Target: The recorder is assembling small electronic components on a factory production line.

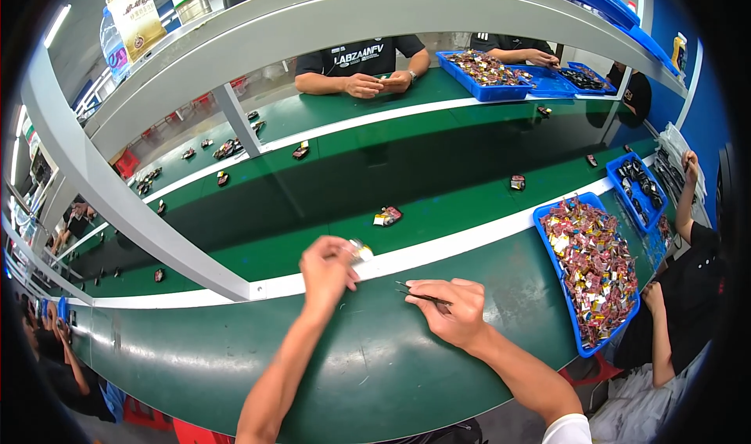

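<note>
Over the white strip along the belt's near edge, my left hand point(325, 276) is closed on a small part with white and yellow on it point(361, 251). Motion blurs that part, so its details are lost. Dark tweezers point(426, 297) are gripped in my right hand point(459, 311), above the green worktop point(375, 350). Their tips point left toward my left hand and hold nothing I can see. On the green conveyor belt point(454, 217), just beyond my left hand, lies a small red, white and yellow component point(387, 216).
At right, a blue tray point(577, 342) is heaped with small components; a smaller blue bin point(661, 209) holds black parts. Grey shelf posts point(141, 201) rise at left. Co-workers sit across the belt point(368, 64) and at right point(688, 287). More components dot the belt.
</note>
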Available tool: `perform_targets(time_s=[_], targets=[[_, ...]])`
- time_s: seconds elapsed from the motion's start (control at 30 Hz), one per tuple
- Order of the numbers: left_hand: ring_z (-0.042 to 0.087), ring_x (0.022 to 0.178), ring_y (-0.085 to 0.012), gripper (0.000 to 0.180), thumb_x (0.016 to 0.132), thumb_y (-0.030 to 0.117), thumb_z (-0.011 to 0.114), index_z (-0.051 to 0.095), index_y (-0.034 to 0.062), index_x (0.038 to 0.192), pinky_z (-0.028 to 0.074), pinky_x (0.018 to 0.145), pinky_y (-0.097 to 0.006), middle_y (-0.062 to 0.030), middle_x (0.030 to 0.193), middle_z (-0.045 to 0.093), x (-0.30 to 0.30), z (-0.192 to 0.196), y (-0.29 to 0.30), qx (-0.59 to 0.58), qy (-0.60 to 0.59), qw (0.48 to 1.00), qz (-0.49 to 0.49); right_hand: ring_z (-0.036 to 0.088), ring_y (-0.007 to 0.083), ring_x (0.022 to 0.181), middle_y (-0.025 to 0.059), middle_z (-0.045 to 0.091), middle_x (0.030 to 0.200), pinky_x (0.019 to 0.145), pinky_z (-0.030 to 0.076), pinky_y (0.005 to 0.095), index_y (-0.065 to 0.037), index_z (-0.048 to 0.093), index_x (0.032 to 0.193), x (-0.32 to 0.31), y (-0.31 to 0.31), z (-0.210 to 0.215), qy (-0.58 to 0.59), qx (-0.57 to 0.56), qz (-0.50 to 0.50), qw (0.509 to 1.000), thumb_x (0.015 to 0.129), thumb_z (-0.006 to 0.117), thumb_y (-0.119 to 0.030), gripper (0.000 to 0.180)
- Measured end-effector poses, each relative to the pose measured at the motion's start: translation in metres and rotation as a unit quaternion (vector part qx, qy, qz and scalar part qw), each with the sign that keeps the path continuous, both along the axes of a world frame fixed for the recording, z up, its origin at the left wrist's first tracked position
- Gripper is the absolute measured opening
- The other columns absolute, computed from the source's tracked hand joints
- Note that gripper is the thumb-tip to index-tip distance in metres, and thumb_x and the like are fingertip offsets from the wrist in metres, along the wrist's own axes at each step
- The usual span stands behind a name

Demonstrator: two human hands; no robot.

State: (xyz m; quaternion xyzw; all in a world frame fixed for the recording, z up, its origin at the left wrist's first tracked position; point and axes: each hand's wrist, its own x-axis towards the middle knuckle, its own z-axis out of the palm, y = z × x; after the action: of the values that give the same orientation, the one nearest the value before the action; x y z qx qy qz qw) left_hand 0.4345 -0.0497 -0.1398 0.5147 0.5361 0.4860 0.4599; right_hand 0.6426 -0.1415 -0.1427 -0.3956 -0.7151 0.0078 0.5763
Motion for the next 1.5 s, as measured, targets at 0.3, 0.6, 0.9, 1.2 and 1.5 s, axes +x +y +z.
perform_targets(time_s=[0.3, 0.6, 0.9, 1.2, 1.5], targets=[[0.069, 0.085, -0.0403, 0.026, 0.089, 0.024, 0.072, 0.069, 0.0011, 0.101, 0.057, 0.071, -0.046, -0.0185, 0.105, 0.065, -0.042, 0.022, 0.083, 0.208, 0.542, 0.787, 0.208, 0.063, 0.0144, 0.049, 0.0046, 0.077, 0.082, 0.046, 0.043, 0.0246, -0.006, 0.073, 0.084, 0.000, 0.004, -0.006, 0.021, -0.052, 0.015, 0.998, 0.074, 0.083, -0.001, 0.015], [0.064, 0.109, -0.0324, 0.024, 0.076, 0.005, 0.071, 0.075, 0.0090, 0.099, 0.053, 0.093, -0.042, -0.0085, 0.113, 0.070, 0.045, 0.028, 0.116, 0.221, 0.486, 0.790, -0.301, 0.059, 0.0138, 0.046, 0.0040, 0.077, 0.083, 0.046, 0.043, 0.0254, -0.007, 0.073, 0.084, 0.001, 0.001, -0.006, 0.018, -0.066, 0.011, 0.998, 0.075, 0.083, -0.003, 0.014], [0.066, 0.097, -0.0280, 0.019, 0.077, 0.009, 0.076, 0.074, 0.0075, 0.096, 0.053, 0.084, -0.039, -0.0079, 0.092, 0.068, 0.030, 0.029, 0.122, 0.179, 0.545, 0.774, -0.268, 0.043, 0.0080, 0.037, 0.0051, 0.078, 0.086, 0.043, 0.037, 0.0235, -0.006, 0.072, 0.083, 0.001, 0.004, -0.010, 0.029, -0.052, 0.031, 0.998, 0.072, 0.084, -0.001, 0.017], [0.064, 0.089, -0.0275, 0.021, 0.077, 0.016, 0.079, 0.071, 0.0025, 0.091, 0.053, 0.080, -0.037, -0.0116, 0.087, 0.068, -0.008, 0.013, 0.123, 0.160, 0.479, 0.828, -0.244, 0.054, 0.0149, 0.041, 0.0031, 0.075, 0.078, 0.047, 0.045, 0.0265, -0.007, 0.073, 0.083, 0.000, 0.000, -0.006, 0.017, -0.085, 0.021, 0.996, 0.076, 0.083, -0.005, 0.013], [0.067, 0.069, -0.0219, 0.029, 0.085, 0.027, 0.078, 0.070, -0.0012, 0.085, 0.052, 0.057, -0.035, -0.0135, 0.083, 0.070, -0.034, 0.008, 0.121, 0.054, 0.429, 0.890, -0.146, 0.051, 0.0150, 0.040, 0.0033, 0.074, 0.074, 0.046, 0.043, 0.0272, -0.008, 0.074, 0.085, -0.002, 0.000, -0.006, 0.021, -0.082, 0.013, 0.996, 0.074, 0.084, -0.007, 0.015]])
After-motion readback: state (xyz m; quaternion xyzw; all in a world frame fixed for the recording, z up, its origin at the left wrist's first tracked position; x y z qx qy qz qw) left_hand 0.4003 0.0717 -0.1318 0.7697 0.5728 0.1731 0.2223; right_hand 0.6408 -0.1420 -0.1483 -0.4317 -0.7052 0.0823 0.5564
